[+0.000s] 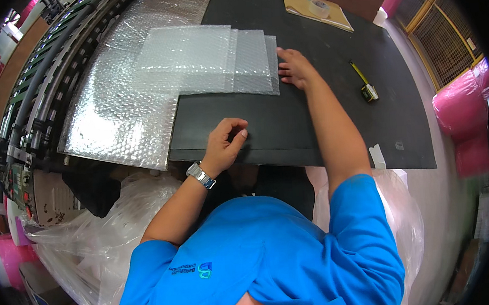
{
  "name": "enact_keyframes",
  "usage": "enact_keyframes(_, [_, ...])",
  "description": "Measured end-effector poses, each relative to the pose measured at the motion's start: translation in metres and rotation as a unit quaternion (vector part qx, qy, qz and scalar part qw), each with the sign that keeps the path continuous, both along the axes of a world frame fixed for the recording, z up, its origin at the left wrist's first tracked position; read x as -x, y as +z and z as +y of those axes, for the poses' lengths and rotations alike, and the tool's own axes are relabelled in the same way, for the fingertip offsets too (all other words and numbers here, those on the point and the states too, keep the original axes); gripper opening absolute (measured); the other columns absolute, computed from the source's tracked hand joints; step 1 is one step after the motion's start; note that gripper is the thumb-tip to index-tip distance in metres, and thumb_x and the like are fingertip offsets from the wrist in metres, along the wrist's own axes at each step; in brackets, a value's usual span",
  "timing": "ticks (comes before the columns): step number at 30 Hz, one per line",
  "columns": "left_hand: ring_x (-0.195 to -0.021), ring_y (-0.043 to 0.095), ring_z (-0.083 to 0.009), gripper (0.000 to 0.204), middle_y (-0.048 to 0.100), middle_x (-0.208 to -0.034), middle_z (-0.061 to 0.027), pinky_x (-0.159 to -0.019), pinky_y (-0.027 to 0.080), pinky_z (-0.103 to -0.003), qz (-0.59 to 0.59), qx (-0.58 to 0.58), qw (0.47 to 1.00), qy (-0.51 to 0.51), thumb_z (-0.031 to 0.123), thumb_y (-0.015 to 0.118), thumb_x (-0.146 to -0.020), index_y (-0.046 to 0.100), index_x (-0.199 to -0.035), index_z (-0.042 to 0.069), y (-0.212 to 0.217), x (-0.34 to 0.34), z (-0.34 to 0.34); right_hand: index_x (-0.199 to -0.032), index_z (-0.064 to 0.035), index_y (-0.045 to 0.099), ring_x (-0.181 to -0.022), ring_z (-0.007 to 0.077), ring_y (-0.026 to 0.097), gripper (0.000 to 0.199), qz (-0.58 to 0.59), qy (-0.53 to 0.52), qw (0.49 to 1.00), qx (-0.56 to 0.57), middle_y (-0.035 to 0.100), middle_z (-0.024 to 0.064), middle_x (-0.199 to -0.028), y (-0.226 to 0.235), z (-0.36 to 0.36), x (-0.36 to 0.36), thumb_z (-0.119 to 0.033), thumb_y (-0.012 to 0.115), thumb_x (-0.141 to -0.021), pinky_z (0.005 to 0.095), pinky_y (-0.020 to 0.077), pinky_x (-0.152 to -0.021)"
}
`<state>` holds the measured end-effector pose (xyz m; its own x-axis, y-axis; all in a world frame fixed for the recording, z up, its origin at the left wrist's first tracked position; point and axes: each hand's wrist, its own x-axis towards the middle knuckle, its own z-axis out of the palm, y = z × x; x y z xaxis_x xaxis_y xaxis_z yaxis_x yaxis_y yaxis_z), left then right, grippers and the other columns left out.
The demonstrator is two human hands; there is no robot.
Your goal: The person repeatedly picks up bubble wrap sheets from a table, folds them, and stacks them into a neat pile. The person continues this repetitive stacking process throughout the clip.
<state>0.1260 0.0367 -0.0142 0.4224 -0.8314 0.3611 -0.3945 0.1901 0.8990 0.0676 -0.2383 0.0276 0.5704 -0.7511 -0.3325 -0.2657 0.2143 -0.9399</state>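
Black tabletop [336, 41] borders the bubble-wrap sheets [192, 57], my right hand [296, 69] at their right edge, fingers spread, my left hand [224, 145] before them, curled, thumb apart.

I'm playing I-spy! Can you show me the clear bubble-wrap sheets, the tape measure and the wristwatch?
Bubble-wrap sheets [207, 59]: head view, near the pile's middle.
Tape measure [369, 92]: head view, on its case.
Wristwatch [203, 177]: head view, on its metal band.
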Motion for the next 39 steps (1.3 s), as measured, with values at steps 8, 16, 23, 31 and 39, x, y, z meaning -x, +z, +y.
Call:
enact_keyframes(8, [-0.089, 0.054, -0.028, 0.02, 0.056, -0.095, -0.014, -0.079, 0.042, -0.034, -0.216, 0.056, 0.962, 0.16, 0.01, 0.056, -0.077, 0.055, -0.095, 0.001, 0.045, -0.065, -0.004, -0.133, -0.0168, 0.023, -0.088, 0.0218, 0.047, 0.078, 0.037, -0.032, 0.999, -0.02, 0.044, 0.0135, -0.107, 0.001, 0.019, -0.062, -0.05, 0.061, -0.073, 0.0365, 0.0423, -0.07])
enact_keyframes(16, [-0.128, 0.017, -0.0377, 0.072, 0.019, -0.136, -0.0259, -0.097, 0.014, -0.06, -0.388, -0.467, 0.707, 0.362, 0.057, 0.04, -0.08, 0.026, -0.134, 0.01, 0.057, -0.195, -0.013, -0.121, -0.013, 0.04, -0.086, 0.023, 0.048, 0.066, -0.116, -0.026, 0.975, -0.189, 0.043, 0.0115, -0.102, -0.016, 0.027, -0.067, -0.049, 0.064, -0.071, 0.0364, 0.0427, -0.072])
enact_keyframes(23, [-0.125, 0.019, -0.0409, 0.08, 0.022, -0.133, -0.0288, -0.098, 0.016, -0.055, -0.293, -0.294, 0.885, 0.213, 0.055, 0.059, -0.069, 0.032, -0.129, 0.008, 0.031, -0.123, -0.023, -0.109, 0.0006, 0.044, -0.09, 0.0245, 0.054, 0.047, -0.224, -0.004, 0.968, 0.113, 0.054, 0.0164, -0.101, 0.014, 0.037, -0.045, 0.001, 0.065, -0.067, 0.0376, 0.0453, -0.077])
enact_keyframes(31, [-0.128, 0.016, -0.0353, 0.111, 0.015, -0.136, -0.0262, -0.102, 0.015, -0.047, -0.277, 0.134, 0.908, 0.286, 0.056, 0.069, -0.059, 0.009, -0.134, -0.001, 0.12, -0.092, -0.005, -0.128, -0.0162, 0.035, -0.108, 0.0274, 0.047, 0.081, 0.014, 0.146, 0.769, 0.622, 0.049, 0.0153, -0.116, 0.203, 0.095, 0.066, -0.019, 0.074, -0.057, 0.0346, 0.0342, -0.094])
enact_keyframes(39, [-0.113, 0.039, -0.023, 0.089, 0.037, -0.124, -0.0164, -0.094, 0.033, -0.037, 0.095, 0.111, 0.989, -0.013, 0.029, 0.074, -0.066, 0.019, -0.131, 0.001, 0.064, -0.06, -0.028, -0.124, -0.0137, 0.042, -0.105, 0.0312, 0.05, 0.071, 0.166, 0.218, 0.733, 0.623, 0.053, 0.0164, -0.113, 0.182, 0.086, 0.065, -0.028, 0.072, -0.061, 0.0384, 0.0375, -0.091])
